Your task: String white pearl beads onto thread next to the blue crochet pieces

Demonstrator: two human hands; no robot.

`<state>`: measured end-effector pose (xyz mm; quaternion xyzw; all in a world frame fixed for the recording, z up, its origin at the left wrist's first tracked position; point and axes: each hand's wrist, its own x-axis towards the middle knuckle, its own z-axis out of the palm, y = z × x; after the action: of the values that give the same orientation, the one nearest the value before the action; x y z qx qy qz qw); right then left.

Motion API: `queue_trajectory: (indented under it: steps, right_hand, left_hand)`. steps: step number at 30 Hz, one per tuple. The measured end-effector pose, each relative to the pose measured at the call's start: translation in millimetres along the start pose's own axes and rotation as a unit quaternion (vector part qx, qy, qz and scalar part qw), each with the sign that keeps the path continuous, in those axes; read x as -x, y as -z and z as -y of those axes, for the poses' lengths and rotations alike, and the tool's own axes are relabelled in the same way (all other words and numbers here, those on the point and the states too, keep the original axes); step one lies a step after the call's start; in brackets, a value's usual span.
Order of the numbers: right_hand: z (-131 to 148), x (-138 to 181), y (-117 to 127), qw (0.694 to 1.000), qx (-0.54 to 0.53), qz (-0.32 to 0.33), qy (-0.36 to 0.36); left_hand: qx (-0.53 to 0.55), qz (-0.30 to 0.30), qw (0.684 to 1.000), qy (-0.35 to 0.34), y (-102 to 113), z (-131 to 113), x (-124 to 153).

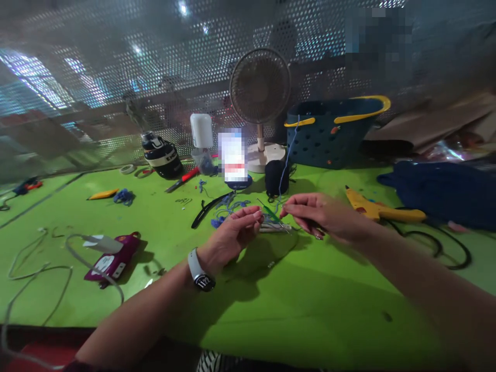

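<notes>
My left hand (pixel 235 232), with a white watch on the wrist, is closed in a pinch on a small pale, bluish piece of work (pixel 274 226) just above the green table (pixel 310 310). My right hand (pixel 318 213) pinches a thin green hook or needle (pixel 268 210) that points toward the left hand's fingertips. A blue yarn strand (pixel 289 150) runs up from the hands to the dark blue basket (pixel 329 137). A dark ball of yarn (pixel 276 177) stands just behind the hands.
A small fan (pixel 260 93), a white bottle (pixel 201 132), a black flask (pixel 160 155) and red-handled scissors (pixel 182 181) stand at the back. A yellow glue gun (pixel 377 209) with black cord and blue cloth (pixel 445 194) lie right. A purple pouch (pixel 114 258) and grey cable (pixel 39 274) lie left.
</notes>
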<state>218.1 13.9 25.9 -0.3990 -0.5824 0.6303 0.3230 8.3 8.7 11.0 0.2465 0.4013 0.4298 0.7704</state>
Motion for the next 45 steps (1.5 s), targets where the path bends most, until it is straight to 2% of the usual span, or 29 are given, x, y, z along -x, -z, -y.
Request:
queue_trajectory:
  steps: [5, 9, 14, 22, 35, 40, 45]
  right_hand:
    - [2.5, 2.6, -7.9, 1.000, -0.001, -0.005, -0.022]
    - [4.4, 6.2, -20.2, 0.999, 0.019, 0.003, -0.049]
    - [0.6, 9.1, -34.2, 0.995, 0.050, 0.021, -0.086]
    - [-18.0, 5.0, -39.4, 0.996, 0.044, 0.025, -0.068]
    - [-9.4, 5.8, -42.2, 0.996, 0.059, 0.000, -0.070]
    - [-16.6, 5.1, -41.8, 0.996, 0.061, -0.008, -0.064]
    - [-23.0, 1.4, -46.0, 0.999, 0.015, -0.016, -0.049]
  left_hand:
    - [0.042, 0.003, 0.999, 0.021, 0.2, 8.8, -6.4]
    - [0.113, 0.026, 0.993, -0.023, 3.3, 19.2, -10.0]
    - [0.144, 0.009, 0.989, -0.038, 2.8, 24.6, -7.3]
    - [0.129, 0.029, 0.990, -0.051, 0.7, 23.9, -2.5]
    - [0.131, 0.034, 0.989, -0.054, 1.7, 25.4, -2.4]
    - [0.067, 0.041, 0.991, -0.107, 6.4, 27.6, -5.3]
    - [-0.003, 0.048, 0.984, -0.171, 4.6, 26.4, -2.6]
